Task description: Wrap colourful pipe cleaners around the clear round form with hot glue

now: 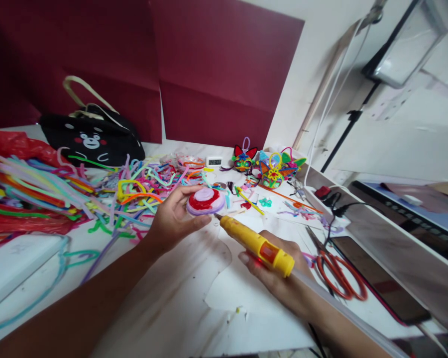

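Note:
My left hand [171, 219] is closed around a round coiled pipe-cleaner disc [206, 201], lilac at the rim with red and white in the middle, held just above the white table [164, 308]. My right hand [280, 271] grips a yellow pen-style glue gun [256, 242] with an orange button. Its metal tip points up-left and sits almost at the disc's lower right edge. A clear glue stick runs back from the gun along my right forearm.
A heap of coloured pipe cleaners [59, 191] covers the left of the table by a black bear-face bag [91, 139]. Finished pipe-cleaner figures [272, 169] stand at the back. Orange-handled scissors [338, 273], a phone [377, 278] and a power strip [326, 196] lie at right.

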`<act>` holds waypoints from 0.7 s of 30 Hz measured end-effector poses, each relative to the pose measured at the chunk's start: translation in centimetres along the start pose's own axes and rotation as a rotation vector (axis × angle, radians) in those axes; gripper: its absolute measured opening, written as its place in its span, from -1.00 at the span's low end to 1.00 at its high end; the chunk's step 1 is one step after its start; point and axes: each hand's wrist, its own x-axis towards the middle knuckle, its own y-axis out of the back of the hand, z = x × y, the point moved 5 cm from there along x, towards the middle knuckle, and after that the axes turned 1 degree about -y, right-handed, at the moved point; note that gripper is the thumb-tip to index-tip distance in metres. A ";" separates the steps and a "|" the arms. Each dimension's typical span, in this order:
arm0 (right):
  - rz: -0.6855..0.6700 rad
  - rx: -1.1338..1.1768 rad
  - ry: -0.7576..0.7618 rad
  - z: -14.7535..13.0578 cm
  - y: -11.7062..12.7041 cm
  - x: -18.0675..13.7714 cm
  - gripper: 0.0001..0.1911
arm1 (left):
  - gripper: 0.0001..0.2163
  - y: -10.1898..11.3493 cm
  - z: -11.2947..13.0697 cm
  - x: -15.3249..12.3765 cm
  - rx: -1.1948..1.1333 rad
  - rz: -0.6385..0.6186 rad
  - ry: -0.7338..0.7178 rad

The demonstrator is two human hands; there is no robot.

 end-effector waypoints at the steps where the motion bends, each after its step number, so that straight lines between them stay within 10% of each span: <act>1: -0.004 0.007 0.001 0.0 0.0 0.0 -0.77 | -0.44 0.0 -0.1 0.0 0.008 0.001 0.000; 21: 0.047 -0.012 0.007 0.4 0.3 0.0 -0.77 | -0.42 0.1 0.5 0.1 0.021 0.019 0.038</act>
